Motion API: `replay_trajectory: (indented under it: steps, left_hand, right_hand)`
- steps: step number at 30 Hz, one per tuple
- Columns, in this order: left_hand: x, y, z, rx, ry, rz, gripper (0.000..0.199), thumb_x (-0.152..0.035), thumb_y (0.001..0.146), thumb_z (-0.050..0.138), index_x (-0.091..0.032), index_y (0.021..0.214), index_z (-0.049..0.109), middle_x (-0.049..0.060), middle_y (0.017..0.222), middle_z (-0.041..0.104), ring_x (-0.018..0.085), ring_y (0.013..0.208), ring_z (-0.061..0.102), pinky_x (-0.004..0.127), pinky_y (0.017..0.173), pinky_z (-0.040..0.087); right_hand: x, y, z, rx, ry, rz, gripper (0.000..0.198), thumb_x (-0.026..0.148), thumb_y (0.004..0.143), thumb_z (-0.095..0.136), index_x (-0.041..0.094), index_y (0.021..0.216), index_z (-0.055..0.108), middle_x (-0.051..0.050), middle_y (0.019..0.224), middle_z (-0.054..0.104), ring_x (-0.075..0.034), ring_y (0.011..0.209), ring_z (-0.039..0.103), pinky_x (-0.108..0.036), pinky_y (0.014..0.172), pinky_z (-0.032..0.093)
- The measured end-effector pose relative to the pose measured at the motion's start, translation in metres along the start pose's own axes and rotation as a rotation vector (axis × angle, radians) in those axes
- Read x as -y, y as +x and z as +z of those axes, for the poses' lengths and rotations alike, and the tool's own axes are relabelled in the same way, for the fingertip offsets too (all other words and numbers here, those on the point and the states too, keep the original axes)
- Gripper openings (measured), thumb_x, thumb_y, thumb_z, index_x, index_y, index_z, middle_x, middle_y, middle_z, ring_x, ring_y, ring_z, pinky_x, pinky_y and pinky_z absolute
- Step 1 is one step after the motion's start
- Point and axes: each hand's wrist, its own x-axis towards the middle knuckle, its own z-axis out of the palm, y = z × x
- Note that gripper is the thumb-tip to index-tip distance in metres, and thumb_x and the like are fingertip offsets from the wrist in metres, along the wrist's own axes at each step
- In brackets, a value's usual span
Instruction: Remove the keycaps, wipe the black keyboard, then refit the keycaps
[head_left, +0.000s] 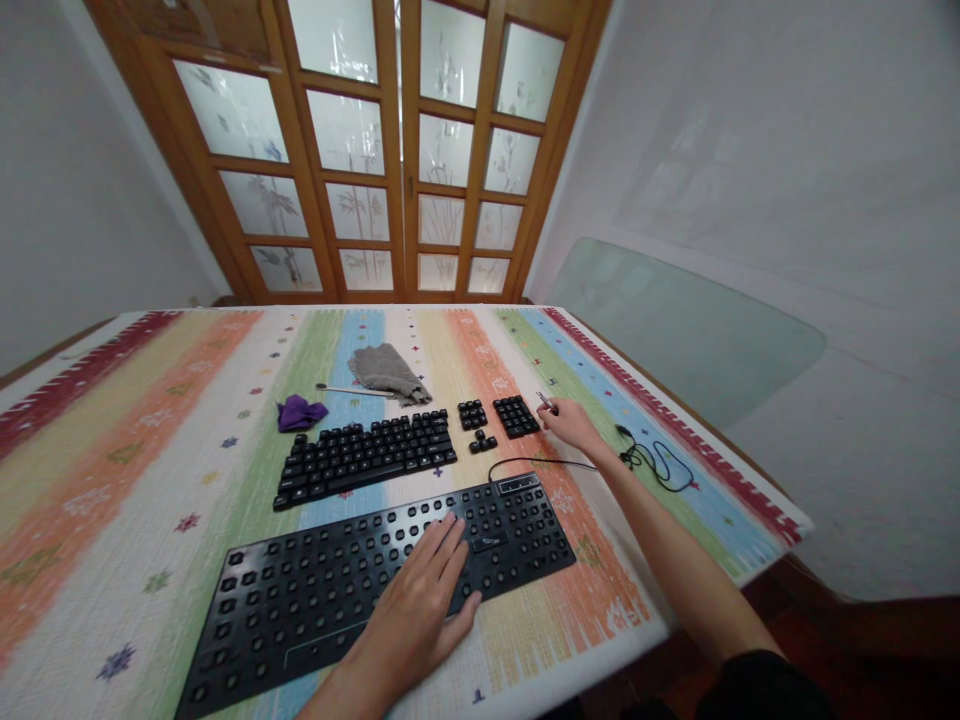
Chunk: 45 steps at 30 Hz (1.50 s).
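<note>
A black keyboard base (345, 575) without its keycaps lies along the near side of the table. My left hand (420, 590) rests flat on it, fingers stretched out. Behind the base, loose black keycaps are laid out in keyboard order: a large letter block (367, 452), small groups (472, 414) and a number pad block (516, 415). Just right of the number pad, my right hand (568, 424) is closed around a small, thin metal tool (546, 402), whose exact kind I cannot make out. The keyboard's cable (536, 459) passes under my right forearm.
A purple cloth (300, 412), a thin stick with a dark tip (349, 390) and a grey cloth (386, 370) lie behind the keycaps. At the right, the cable's coiled end (664, 462) rests on the striped tablecloth (150, 480). Walls flank the table, with glazed wooden doors (405, 180) beyond.
</note>
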Motion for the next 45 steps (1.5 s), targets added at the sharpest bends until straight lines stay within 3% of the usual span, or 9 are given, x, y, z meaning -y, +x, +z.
replay_trajectory:
  steps: [4,9,16,23,33,45]
  left_hand:
    - [0.000,-0.001,0.001,0.002,-0.009,-0.013,0.044,-0.029,0.091,0.057,-0.012,0.132,0.053,0.015,0.144,0.052,0.030,0.137,0.045,0.048,0.107,0.050]
    - [0.000,-0.001,0.002,-0.010,-0.026,-0.014,0.043,-0.030,0.092,0.057,-0.014,0.132,0.053,0.015,0.144,0.052,0.030,0.137,0.046,0.047,0.107,0.050]
    - [-0.002,0.000,-0.002,0.008,-0.020,-0.016,0.043,-0.029,0.091,0.058,-0.012,0.131,0.053,0.016,0.144,0.052,0.030,0.137,0.045,0.048,0.107,0.050]
    - [-0.003,0.001,-0.003,0.039,0.000,-0.011,0.046,-0.027,0.090,0.058,-0.009,0.132,0.052,0.018,0.144,0.051,0.031,0.137,0.045,0.049,0.107,0.050]
    - [-0.005,0.003,-0.005,0.065,0.015,-0.013,0.045,-0.028,0.090,0.058,-0.008,0.130,0.053,0.018,0.144,0.052,0.031,0.136,0.046,0.048,0.106,0.051]
    - [-0.005,0.003,-0.004,0.086,-0.019,-0.020,0.047,-0.026,0.088,0.060,-0.007,0.131,0.052,0.019,0.144,0.051,0.032,0.138,0.043,0.047,0.111,0.046]
  right_hand:
    - [0.012,-0.005,-0.006,-0.028,0.012,-0.041,0.024,0.023,0.082,0.049,0.013,0.079,0.070,-0.008,0.072,0.070,-0.018,0.064,0.058,-0.025,0.059,0.033]
    - [0.044,-0.014,-0.007,0.024,0.093,-0.201,0.025,0.027,0.087,0.048,0.015,0.086,0.070,-0.005,0.078,0.071,-0.017,0.071,0.061,-0.024,0.063,0.037]
    - [0.098,0.000,0.016,0.159,0.142,-0.364,0.021,0.022,0.088,0.052,0.017,0.090,0.072,-0.002,0.084,0.074,-0.016,0.075,0.063,-0.022,0.066,0.041]
    - [0.132,0.028,0.043,0.207,0.013,-0.374,0.018,0.017,0.085,0.055,0.014,0.089,0.072,-0.008,0.085,0.074,-0.018,0.076,0.065,-0.023,0.065,0.040]
    - [0.145,0.043,0.061,0.234,-0.128,-0.360,0.023,0.026,0.090,0.055,0.013,0.101,0.071,-0.015,0.103,0.073,-0.025,0.095,0.066,-0.026,0.076,0.043]
    - [0.150,0.043,0.060,0.277,-0.178,-0.360,0.025,0.025,0.092,0.052,0.015,0.103,0.072,-0.011,0.104,0.074,-0.021,0.095,0.066,-0.024,0.074,0.041]
